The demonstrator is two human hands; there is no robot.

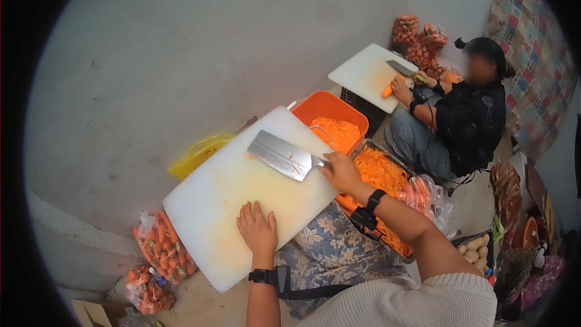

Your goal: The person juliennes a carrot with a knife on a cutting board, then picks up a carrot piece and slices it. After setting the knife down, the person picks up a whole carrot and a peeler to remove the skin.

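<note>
My right hand is closed around the handle of a cleaver. The wide blade lies over the upper part of a white cutting board, with a few orange bits stuck to the metal. My left hand rests flat near the board's lower edge, fingers spread, holding nothing. Yellow-orange stains and small scraps mark the board. Beyond its far right corner, shredded carrot fills part of an orange tub.
Right of the board is a tray of carrot strips beside a plastic bag. Bagged carrots stand at left, a yellow bag behind. A co-worker handles a carrot at another board.
</note>
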